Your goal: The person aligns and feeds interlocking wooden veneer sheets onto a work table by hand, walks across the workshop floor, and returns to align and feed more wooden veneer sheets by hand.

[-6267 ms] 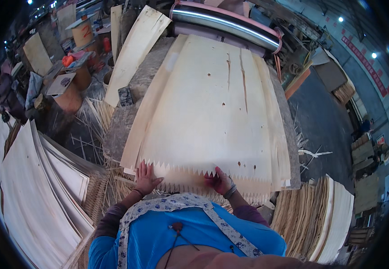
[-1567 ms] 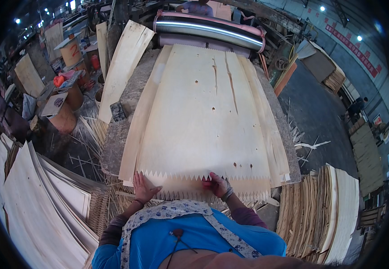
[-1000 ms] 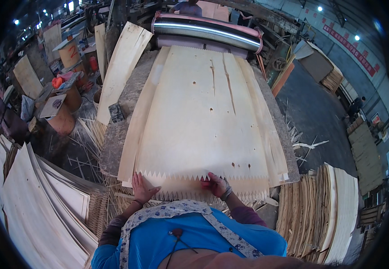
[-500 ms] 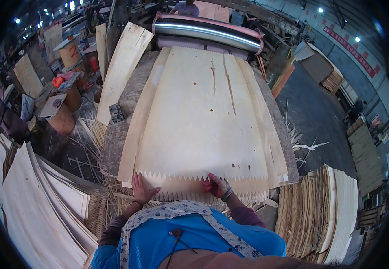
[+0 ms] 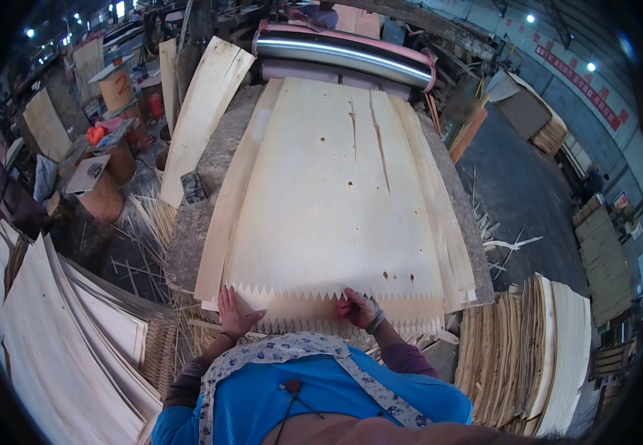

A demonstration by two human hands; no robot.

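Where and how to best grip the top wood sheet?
Likely the near toothed edge of the top wood sheet, from the person's side, at two spread spots: the sheet lies broad and nearly flat, this edge faces the person, the far end the roller.

Single head-worn fisheye view: faces down and forward, close above the blue shirt (image 5: 329, 380), across the wood sheet (image 5: 329, 215) toward the roller (image 5: 344, 53).

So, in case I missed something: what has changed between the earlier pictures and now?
Since the first picture, the view tilted up, bringing a co-worker beyond the roller into sight. The sheet, left hand at its near left corner and right hand at its toothed edge stayed put.
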